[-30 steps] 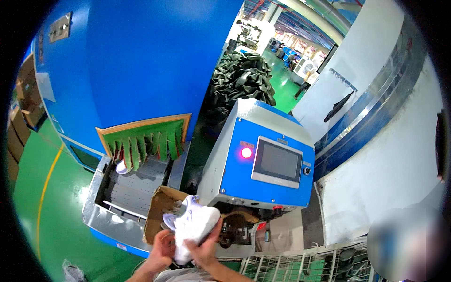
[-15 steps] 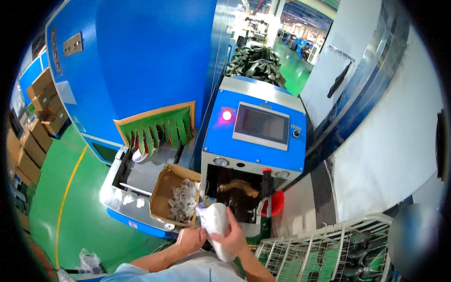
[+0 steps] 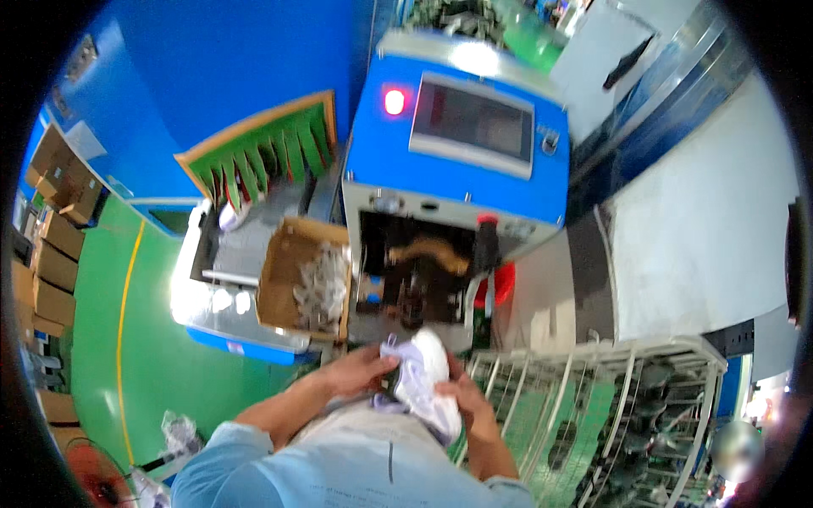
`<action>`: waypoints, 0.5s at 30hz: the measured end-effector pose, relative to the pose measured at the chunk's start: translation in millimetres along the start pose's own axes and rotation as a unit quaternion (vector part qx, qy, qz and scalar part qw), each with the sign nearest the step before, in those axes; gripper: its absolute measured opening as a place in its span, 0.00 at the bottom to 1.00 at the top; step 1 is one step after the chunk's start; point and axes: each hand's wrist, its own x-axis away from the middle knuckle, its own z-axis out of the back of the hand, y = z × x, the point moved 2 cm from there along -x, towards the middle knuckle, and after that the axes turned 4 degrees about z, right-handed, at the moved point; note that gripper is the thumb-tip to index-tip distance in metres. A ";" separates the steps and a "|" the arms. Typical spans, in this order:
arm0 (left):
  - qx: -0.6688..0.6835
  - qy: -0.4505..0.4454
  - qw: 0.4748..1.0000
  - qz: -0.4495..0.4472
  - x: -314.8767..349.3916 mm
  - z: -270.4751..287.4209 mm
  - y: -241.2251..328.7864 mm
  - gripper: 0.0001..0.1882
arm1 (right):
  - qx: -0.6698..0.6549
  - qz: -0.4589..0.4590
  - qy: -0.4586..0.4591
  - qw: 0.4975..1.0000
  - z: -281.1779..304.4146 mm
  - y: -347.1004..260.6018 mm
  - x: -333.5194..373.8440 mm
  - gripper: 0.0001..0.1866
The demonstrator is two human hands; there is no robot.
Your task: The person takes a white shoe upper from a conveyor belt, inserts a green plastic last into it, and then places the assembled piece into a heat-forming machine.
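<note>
A white and lavender sneaker [image 3: 417, 381] is held between both my hands, close in front of my body. My left hand [image 3: 366, 372] grips it at the lavender collar, fingers partly hidden behind the shoe. On its white sole side my right hand [image 3: 464, 396] is closed round it, thumb toward the upper. Just beyond the shoe is the dark opening [image 3: 415, 275] of a blue and white machine [image 3: 373, 144], with a tan curved part [image 3: 430, 251] inside. A cardboard box [image 3: 275, 284] of crumpled white pieces [image 3: 323, 288] stands left of the opening.
A conveyor [image 3: 254, 245] runs out from under green strip curtains [image 3: 279, 157], with a pale shoe [image 3: 230, 216] at the flaps. At right are a white wire rack [image 3: 559, 389] holding dark pieces and a red bucket [image 3: 500, 286]. Cartons [image 3: 63, 250] line the far left.
The sneaker has been turned, so its lavender upper now shows where the white sole did. My left hand has shifted from its lower end to the collar. The view has tilted downward.
</note>
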 end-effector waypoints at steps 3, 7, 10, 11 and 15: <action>-0.144 0.128 0.976 -0.099 -3.6 -0.9 -13.6 0.22 | -0.113 -0.034 0.062 0.991 -15.3 0.0 2.7 0.46; -0.240 0.110 0.948 -0.178 -19.0 16.2 -39.1 0.22 | -0.114 0.029 0.182 0.976 -9.6 12.3 2.3 0.43; -0.224 0.008 0.957 -0.183 -16.2 13.7 -24.0 0.24 | -0.031 0.064 0.302 0.951 0.1 -6.3 -14.8 0.41; -0.172 -0.014 0.965 -0.197 -27.0 16.6 -29.6 0.24 | -0.015 0.077 0.307 0.949 -4.0 -19.4 -26.3 0.41; -0.117 0.008 0.964 -0.237 -66.3 20.3 -23.1 0.21 | 0.151 0.128 0.280 0.939 -20.4 -64.7 -73.4 0.43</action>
